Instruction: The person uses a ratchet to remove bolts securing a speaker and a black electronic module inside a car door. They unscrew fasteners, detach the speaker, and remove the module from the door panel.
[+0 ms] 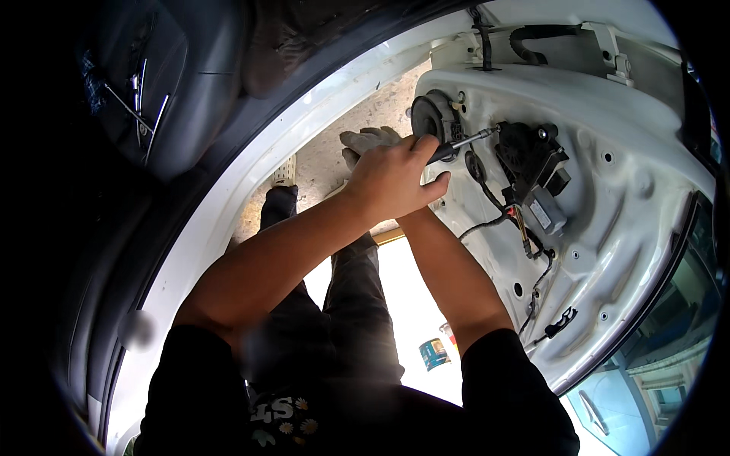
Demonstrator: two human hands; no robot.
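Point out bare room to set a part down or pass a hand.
Set down: floor between the sill and grey glove. Pass a hand: bare door metal between motor and window. Crowded: left of the motor, with the speaker, cable, driver and left hand.

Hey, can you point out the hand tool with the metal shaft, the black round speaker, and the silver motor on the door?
Hand tool [467, 140]: head view, on its metal shaft.
Black round speaker [430, 120]: head view, on its round face.
Silver motor [545, 213]: head view, on its housing.
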